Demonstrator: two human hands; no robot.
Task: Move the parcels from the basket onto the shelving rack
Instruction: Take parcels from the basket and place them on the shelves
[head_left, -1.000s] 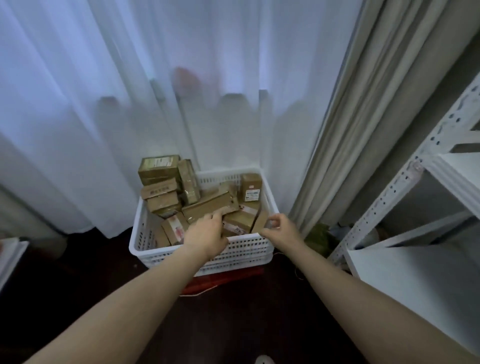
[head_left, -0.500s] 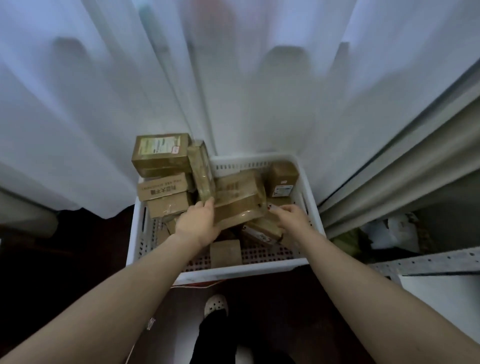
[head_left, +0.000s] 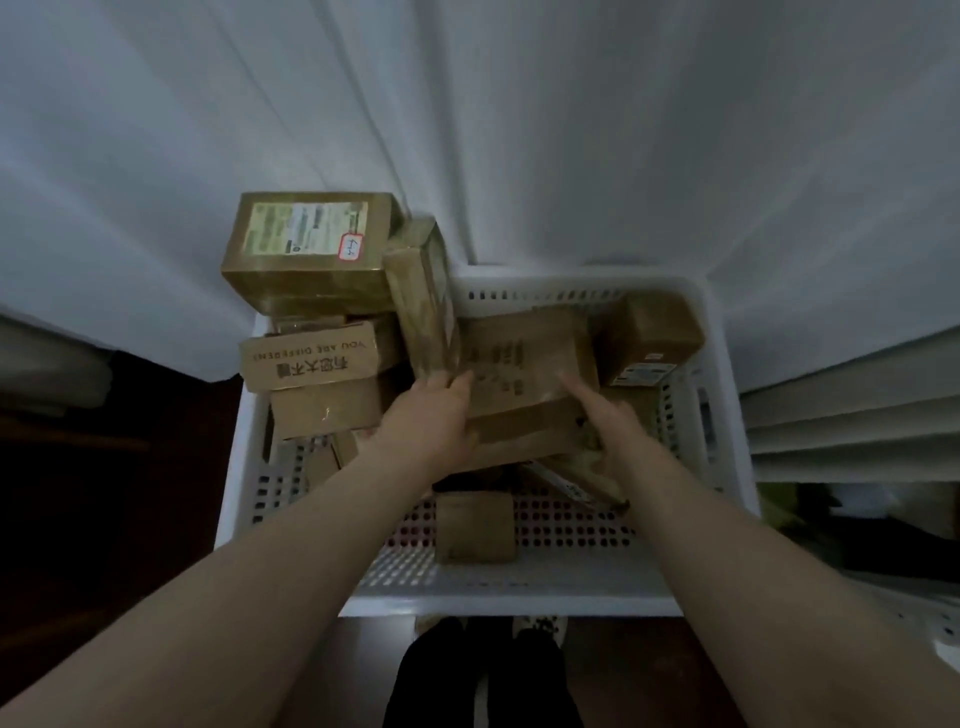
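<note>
Near edge: shoes (head_left: 540, 625) below the rim of one white basket (head_left: 509, 605), which stands on the floor. Since a second ago the view has closed in on it. Of the rack (head_left: 930, 623), only a perforated white strip is left at near right.

On the basket floor lies one small parcel (head_left: 475, 527). One thin parcel (head_left: 576, 480) is slanted under the right wrist.

Two hands are seen. The left hand (head_left: 426, 423) is clamped on the left edge of the flat parcel (head_left: 524, 374), fingers curled over. The right hand (head_left: 608, 431), lower half a second ago, has been brought onto that parcel's right side, fingers straight, thumb hidden.

Judged: a two-sided hold is being set and the lift is not begun.

Farther left is a stack of three: plain parcel (head_left: 327, 410), printed parcel (head_left: 311, 358), labelled parcel (head_left: 311, 249). An upright parcel (head_left: 423, 306) leans beside it, and a corner parcel (head_left: 654, 338) lies far right.

Eight parcels are counted, all in the basket; more may be hidden.
</note>
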